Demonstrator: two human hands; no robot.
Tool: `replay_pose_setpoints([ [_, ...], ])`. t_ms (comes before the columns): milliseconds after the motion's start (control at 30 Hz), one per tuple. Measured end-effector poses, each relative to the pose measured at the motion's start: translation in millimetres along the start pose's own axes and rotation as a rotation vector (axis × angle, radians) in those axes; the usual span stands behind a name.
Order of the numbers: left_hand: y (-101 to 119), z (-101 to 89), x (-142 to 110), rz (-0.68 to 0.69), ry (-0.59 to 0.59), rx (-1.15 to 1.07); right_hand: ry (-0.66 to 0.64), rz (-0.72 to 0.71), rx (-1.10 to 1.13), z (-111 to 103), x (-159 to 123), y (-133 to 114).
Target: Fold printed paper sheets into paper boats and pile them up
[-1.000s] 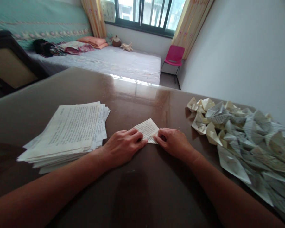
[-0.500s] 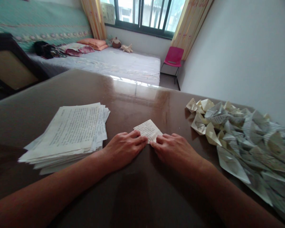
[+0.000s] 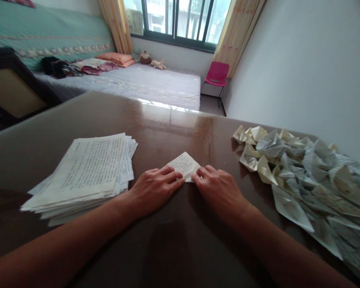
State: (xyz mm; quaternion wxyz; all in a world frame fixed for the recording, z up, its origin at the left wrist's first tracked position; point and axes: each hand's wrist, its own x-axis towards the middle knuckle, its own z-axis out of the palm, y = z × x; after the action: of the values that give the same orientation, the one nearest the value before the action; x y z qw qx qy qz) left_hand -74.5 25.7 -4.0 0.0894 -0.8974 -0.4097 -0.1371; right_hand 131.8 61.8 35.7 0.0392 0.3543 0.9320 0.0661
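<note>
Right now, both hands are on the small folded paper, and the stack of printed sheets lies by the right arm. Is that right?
Not quite: the head view shows the stack of printed sheets by the left arm. The left hand and right hand are indeed on the small folded paper.

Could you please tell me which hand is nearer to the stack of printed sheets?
Left. The left hand is right of the stack of printed sheets, touching the folded paper; the right hand is farther away, at that paper's right side.
</note>
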Motion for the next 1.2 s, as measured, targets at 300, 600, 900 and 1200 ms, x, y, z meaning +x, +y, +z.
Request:
replay_pose_setpoints([
  [300,-7,-6.0,2,-0.065,0.061,0.034,0.194,0.012,0.155,31,12,41],
  [600,-2,-7.5,1,0.144,0.096,0.087,0.328,-0.134,0.494,48,17,53],
  [900,0,-3.9,4,-0.066,-0.060,-0.315,0.180,-0.264,0.702,39,14,44],
  [1200,-4,6.7,11,-0.455,-0.029,-0.380,0.140,-0.261,0.749,31,12,43],
])
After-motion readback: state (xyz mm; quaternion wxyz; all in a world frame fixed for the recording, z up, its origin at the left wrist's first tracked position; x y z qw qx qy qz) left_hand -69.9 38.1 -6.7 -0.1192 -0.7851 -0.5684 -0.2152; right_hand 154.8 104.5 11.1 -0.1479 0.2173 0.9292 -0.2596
